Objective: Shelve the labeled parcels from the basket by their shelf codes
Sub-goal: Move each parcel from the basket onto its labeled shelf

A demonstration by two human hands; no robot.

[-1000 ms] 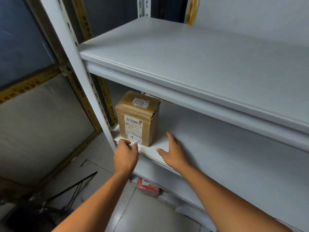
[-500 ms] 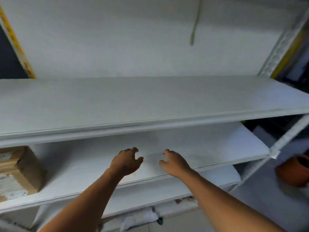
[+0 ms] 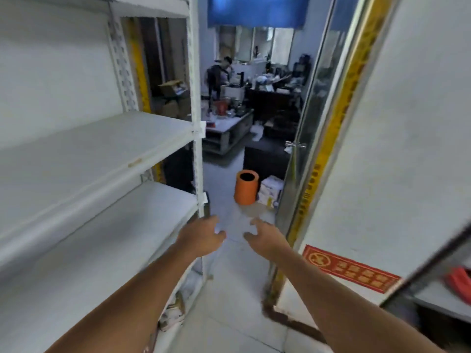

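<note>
Both my hands are stretched out in front of me over the floor and hold nothing. My left hand (image 3: 202, 235) hangs just past the front right corner of the white shelving unit (image 3: 96, 149), fingers loosely curled. My right hand (image 3: 265, 235) is a little to its right, fingers spread and relaxed. The shelf boards in view are bare. No parcel and no basket appears in the frame.
A white upright post (image 3: 197, 123) marks the shelf's right end. An orange bin (image 3: 246, 186) and a white package (image 3: 270, 191) stand on the floor ahead. A glass door (image 3: 305, 128) with a yellow-striped frame stands at right. A person is in the cluttered room beyond.
My view has swung right, away from the brown parcel on the lower shelf, past the bare shelves to the doorway. Both hands left the shelf edge and now hang over the floor.
</note>
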